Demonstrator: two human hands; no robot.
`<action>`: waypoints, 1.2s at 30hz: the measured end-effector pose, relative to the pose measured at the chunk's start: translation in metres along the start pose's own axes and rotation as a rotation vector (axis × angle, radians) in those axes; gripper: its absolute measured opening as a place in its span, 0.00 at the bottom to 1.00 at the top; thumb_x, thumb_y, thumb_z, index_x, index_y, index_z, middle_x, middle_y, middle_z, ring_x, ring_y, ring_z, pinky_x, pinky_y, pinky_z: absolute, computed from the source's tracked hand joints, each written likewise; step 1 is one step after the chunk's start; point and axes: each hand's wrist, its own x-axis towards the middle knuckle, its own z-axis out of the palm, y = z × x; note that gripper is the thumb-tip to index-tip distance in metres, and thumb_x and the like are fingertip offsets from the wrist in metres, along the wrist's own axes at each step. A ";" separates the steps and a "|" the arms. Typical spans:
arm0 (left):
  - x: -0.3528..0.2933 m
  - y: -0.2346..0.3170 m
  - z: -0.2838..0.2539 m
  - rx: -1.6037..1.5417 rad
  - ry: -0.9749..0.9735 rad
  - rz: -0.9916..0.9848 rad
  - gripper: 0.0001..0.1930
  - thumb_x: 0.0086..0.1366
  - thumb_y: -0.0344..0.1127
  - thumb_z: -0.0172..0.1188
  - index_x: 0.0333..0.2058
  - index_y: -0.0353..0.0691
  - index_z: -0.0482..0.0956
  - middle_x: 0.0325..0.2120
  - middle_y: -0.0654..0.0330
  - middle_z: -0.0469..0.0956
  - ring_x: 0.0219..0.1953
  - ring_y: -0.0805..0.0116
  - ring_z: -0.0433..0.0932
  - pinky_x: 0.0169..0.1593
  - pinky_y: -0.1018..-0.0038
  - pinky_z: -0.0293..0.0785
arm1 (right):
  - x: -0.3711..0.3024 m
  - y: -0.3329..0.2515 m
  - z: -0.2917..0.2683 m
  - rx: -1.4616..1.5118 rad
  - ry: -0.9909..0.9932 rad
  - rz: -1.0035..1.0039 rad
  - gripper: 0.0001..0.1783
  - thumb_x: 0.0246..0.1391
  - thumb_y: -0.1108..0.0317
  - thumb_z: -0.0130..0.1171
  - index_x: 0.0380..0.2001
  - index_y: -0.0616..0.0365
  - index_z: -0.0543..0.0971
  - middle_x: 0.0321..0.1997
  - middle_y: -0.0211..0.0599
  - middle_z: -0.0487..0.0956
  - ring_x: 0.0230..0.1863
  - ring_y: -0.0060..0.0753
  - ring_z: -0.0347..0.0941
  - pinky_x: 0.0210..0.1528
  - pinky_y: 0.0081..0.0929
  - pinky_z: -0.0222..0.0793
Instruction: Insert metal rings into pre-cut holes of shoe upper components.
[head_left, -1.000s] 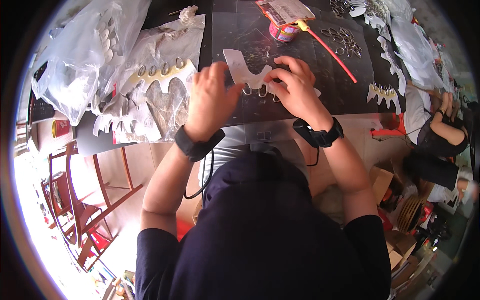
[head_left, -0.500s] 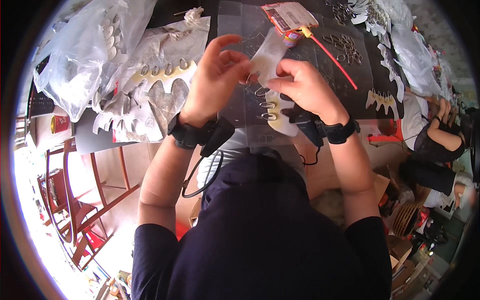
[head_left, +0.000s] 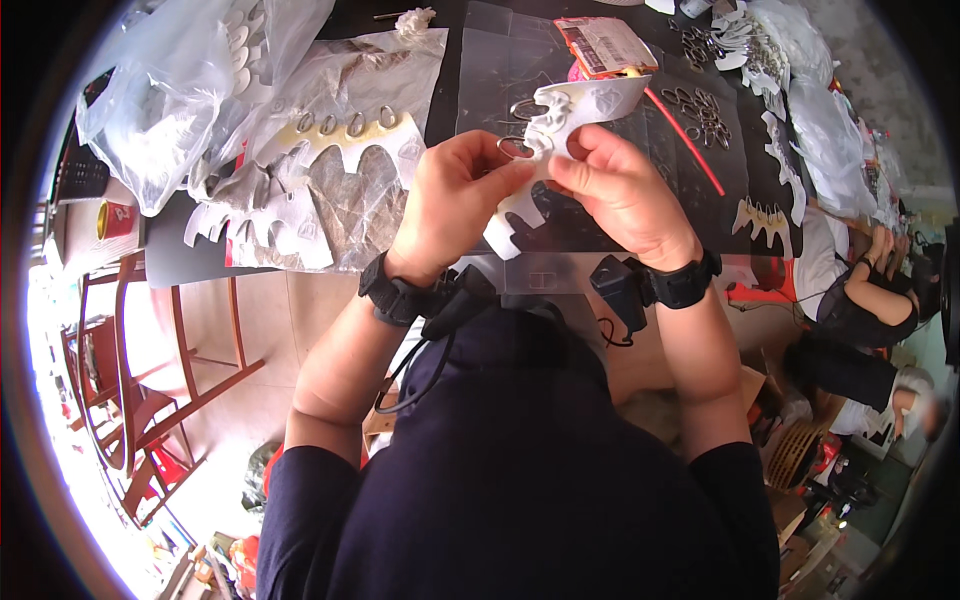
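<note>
Between my hands is a white scalloped strip (head_left: 607,103), slanting from upper right to lower left. Thin metal rings hang at its left edge; one ring (head_left: 515,147) lies by my left fingertips, another ring (head_left: 525,109) is a little above. My left hand (head_left: 450,205) is closed, thumb and fingers pinching the strip's left edge near that ring. With thumb and fingers, my right hand (head_left: 630,195) grips the strip's right side. My fingers partly hide the strip's middle, and I cannot tell whether the near ring is held too.
A yellowed scalloped piece with rings (head_left: 365,135) lies left on clear plastic, beside clear bags (head_left: 160,130). Loose metal rings (head_left: 700,115), a red stick (head_left: 685,140) and a printed packet (head_left: 605,45) lie beyond my right hand. Another ringed piece (head_left: 763,218) lies farther right.
The strip has been turned round: its ringed yellowish part was nearest me, and now rings show at its upper left. My left fingers, raised before, are curled in. My left hand has come lower.
</note>
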 end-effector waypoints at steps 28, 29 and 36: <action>0.016 0.058 -0.060 -0.027 -0.597 -0.073 0.28 0.55 0.38 0.63 0.51 0.33 0.66 0.40 0.58 0.73 0.41 0.72 0.73 0.46 0.78 0.69 | 0.002 0.004 0.008 -0.986 -0.093 -0.572 0.27 0.37 0.72 0.68 0.44 0.58 0.71 0.35 0.36 0.74 0.39 0.36 0.72 0.42 0.29 0.67; 0.014 0.055 -0.066 -0.233 -0.496 -0.019 0.36 0.53 0.47 0.66 0.55 0.34 0.63 0.42 0.57 0.73 0.42 0.69 0.74 0.47 0.77 0.70 | 0.004 0.003 0.011 -0.984 -0.098 -0.578 0.27 0.37 0.72 0.68 0.44 0.58 0.71 0.35 0.36 0.74 0.39 0.36 0.72 0.42 0.29 0.67; -0.012 -0.010 -0.019 -0.669 -0.223 0.078 0.24 0.55 0.36 0.65 0.48 0.37 0.66 0.48 0.57 0.70 0.48 0.68 0.71 0.50 0.71 0.68 | 0.013 0.007 0.019 -0.952 0.119 -0.635 0.22 0.40 0.70 0.67 0.39 0.62 0.71 0.32 0.42 0.74 0.30 0.41 0.73 0.32 0.29 0.69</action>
